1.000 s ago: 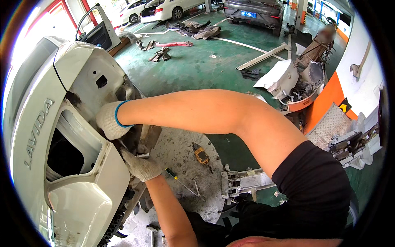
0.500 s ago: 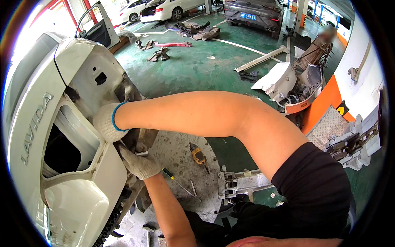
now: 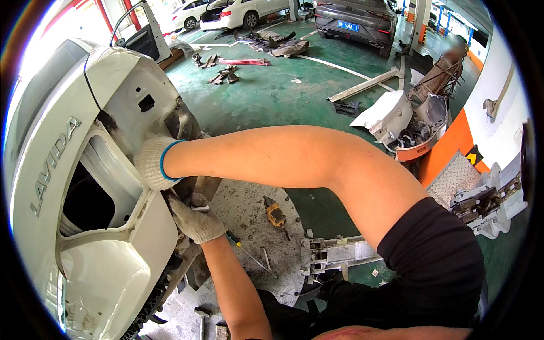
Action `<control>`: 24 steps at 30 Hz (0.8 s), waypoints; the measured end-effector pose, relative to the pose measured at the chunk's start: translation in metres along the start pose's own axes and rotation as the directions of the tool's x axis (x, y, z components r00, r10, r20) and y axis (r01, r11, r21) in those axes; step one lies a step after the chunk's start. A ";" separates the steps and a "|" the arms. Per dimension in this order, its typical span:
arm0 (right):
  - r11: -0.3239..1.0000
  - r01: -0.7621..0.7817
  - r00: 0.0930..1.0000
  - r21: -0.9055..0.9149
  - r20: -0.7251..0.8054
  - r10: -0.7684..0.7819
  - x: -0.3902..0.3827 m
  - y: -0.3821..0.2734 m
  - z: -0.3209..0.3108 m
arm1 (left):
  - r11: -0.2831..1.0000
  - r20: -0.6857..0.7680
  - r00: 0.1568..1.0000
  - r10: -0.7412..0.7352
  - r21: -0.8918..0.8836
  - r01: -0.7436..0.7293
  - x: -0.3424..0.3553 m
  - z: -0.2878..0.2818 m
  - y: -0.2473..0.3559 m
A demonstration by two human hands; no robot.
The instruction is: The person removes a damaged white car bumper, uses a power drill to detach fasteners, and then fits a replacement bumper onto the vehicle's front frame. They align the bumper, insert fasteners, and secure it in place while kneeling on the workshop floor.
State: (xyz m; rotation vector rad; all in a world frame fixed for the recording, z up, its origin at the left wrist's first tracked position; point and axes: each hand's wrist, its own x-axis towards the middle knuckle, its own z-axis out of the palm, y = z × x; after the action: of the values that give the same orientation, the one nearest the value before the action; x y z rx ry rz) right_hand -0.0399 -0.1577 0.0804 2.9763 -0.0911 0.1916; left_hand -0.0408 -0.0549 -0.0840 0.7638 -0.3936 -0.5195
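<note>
The white car rear [image 3: 68, 255] stands at my left, a dark opening in its panel. My right hand [image 3: 156, 164], in a white knitted glove with a blue cuff, reaches into the recessed bodywork; its fingers are hidden. Below it, my left hand [image 3: 192, 218], also gloved, is closed at a small metal part along the panel's edge; what it grips is unclear. A grimy round platform [image 3: 283, 283] lies beneath, with a yellow power tool [image 3: 275, 215] and a yellow-green screwdriver [image 3: 238, 243] on it.
Metal frame arms [image 3: 340, 255] extend rightward toward a chain [image 3: 510, 187]. A pile of body parts [image 3: 413, 124] lies by an orange-and-white wall [image 3: 490, 90], a blurred shape atop it. Behind are a loose door [image 3: 156, 39], scattered parts [image 3: 272, 45] and parked cars [image 3: 357, 22].
Both gloved hands stay at nearly the same places on the bodywork, shifting only slightly. The view has moved a little, so the car sits slightly differently in the frame.
</note>
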 end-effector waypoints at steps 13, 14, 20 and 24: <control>0.997 -0.043 0.999 0.070 0.015 0.042 -0.016 -0.005 -0.003 | 0.856 0.122 0.951 0.285 0.414 -0.310 0.000 0.008 -0.001; 0.996 -0.046 0.999 0.076 -0.020 0.047 -0.017 -0.005 -0.003 | 0.926 0.096 0.968 0.233 0.282 -0.251 0.000 0.008 0.001; 0.997 -0.070 0.994 0.025 -0.080 0.072 -0.020 -0.004 0.000 | 0.996 -0.160 0.985 -0.065 -0.066 0.055 -0.007 0.014 0.009; 0.995 -0.032 0.979 0.094 -0.199 0.050 -0.025 0.005 0.005 | 0.992 -0.190 0.976 -0.110 -0.078 0.096 -0.008 0.017 0.011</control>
State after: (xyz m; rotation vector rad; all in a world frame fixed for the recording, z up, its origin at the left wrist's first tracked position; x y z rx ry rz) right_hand -0.0648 -0.1619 0.0730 3.0254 -0.1223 0.5142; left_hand -0.0522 -0.0529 -0.0655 0.7639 -0.1543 -0.5473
